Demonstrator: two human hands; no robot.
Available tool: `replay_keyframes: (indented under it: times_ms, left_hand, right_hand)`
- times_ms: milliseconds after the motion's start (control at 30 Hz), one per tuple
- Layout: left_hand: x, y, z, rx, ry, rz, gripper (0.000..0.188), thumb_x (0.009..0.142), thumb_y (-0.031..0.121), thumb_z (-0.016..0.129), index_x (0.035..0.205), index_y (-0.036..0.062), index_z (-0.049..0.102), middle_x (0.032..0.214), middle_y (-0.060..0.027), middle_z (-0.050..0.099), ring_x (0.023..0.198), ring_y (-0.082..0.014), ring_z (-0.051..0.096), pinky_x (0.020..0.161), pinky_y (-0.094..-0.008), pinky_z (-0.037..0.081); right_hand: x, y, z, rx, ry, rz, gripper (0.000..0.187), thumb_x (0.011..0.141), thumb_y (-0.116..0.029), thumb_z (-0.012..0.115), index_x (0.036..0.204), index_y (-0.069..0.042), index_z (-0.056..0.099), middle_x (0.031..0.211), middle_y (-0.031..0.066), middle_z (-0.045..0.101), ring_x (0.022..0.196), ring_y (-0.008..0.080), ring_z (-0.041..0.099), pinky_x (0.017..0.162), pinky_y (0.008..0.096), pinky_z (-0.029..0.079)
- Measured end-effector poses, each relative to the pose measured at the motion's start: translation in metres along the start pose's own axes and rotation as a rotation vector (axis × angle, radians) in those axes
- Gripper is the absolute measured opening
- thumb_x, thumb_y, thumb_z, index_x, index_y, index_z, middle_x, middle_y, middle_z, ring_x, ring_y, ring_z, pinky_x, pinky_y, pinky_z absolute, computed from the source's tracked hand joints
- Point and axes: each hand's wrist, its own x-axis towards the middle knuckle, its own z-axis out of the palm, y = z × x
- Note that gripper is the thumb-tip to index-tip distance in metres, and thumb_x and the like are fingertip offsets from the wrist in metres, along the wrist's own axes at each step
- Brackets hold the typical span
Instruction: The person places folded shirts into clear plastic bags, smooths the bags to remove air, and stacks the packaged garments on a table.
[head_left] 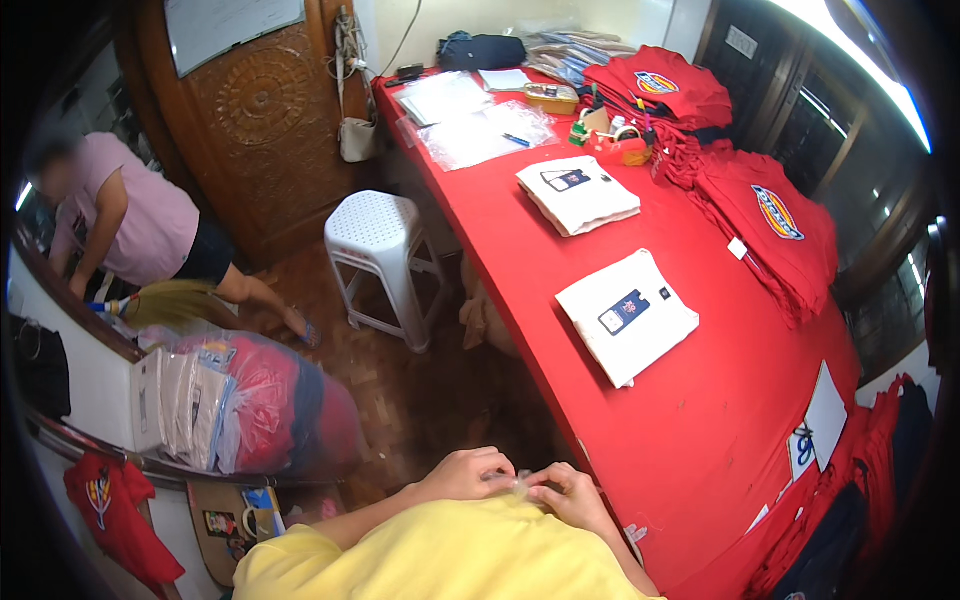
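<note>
Close to my chest, beside the near edge of the red-covered table [610,340], both hands are together. My left hand [468,474] is closed, its fingers pinching a small crumpled piece of clear plastic [521,486]. From the other side, my right hand [568,497] pinches the same plastic between thumb and fingers. Its full shape is partly hidden by my fingers. On the tabletop ahead to the right lies a folded cream garment [600,350] with a dark tag. A second folded cream garment [605,205], tagged likewise, lies farther back.
Red shirts [735,190] are piled along the table's right side. Scissors [803,445] rest on white card at the near right. A tape dispenser [625,150] stands farther back. Left of the table are a white stool [375,240], wrapped bundles [260,400] and a bending person [130,210].
</note>
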Motion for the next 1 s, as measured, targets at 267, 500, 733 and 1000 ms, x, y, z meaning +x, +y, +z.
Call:
replay_keyframes:
  times_ms: [267, 500, 733, 1000]
  left_hand:
    - [0.024, -0.019, -0.047, -0.504, -0.696, 0.112, 0.04, 0.097, 0.025, 0.059, 0.129, 0.0014, 0.059, 0.126, -0.0095, 0.063, 0.111, -0.0213, 0.062, 0.093, -0.0319, 0.05]
    - [0.072, -0.031, 0.007, -0.428, -0.84, 0.0, 0.05, 0.102, 0.03, 0.05, 0.144, 0.004, 0.043, 0.149, -0.0128, 0.042, 0.139, -0.0239, 0.037, 0.113, -0.0326, 0.03]
    - [0.042, 0.008, 0.009, -0.545, -0.975, -0.246, 0.065, 0.101, 0.053, 0.04, 0.148, 0.0085, 0.039, 0.148, -0.0077, 0.043, 0.135, -0.0199, 0.039, 0.111, -0.0314, 0.03]
    - [0.035, -0.028, 0.027, -1.227, -0.548, -0.539, 0.073, 0.1, 0.058, 0.034, 0.148, 0.0028, 0.036, 0.154, -0.0106, 0.035, 0.145, -0.0231, 0.026, 0.117, -0.0355, 0.022]
  right_hand:
    - [-0.007, 0.004, -0.022, 0.141, -0.099, -0.231, 0.012, 0.083, -0.015, 0.073, 0.091, -0.006, 0.07, 0.089, 0.0069, 0.065, 0.079, 0.021, 0.064, 0.071, 0.0332, 0.052]
    - [-0.004, -0.028, -0.029, 0.036, -0.207, -0.337, 0.01, 0.084, -0.011, 0.073, 0.089, -0.004, 0.071, 0.08, 0.0052, 0.067, 0.078, 0.0162, 0.066, 0.067, 0.0295, 0.054]
    - [-0.022, -0.026, -0.054, 0.099, 0.099, -0.345, 0.007, 0.078, -0.005, 0.076, 0.082, -0.002, 0.071, 0.078, 0.0057, 0.068, 0.064, 0.0173, 0.065, 0.057, 0.0283, 0.05]
    - [-0.035, -0.078, -0.106, -0.261, 0.046, -0.4, 0.009, 0.079, -0.009, 0.074, 0.087, -0.007, 0.07, 0.076, 0.0055, 0.062, 0.067, 0.0237, 0.064, 0.056, 0.033, 0.05]
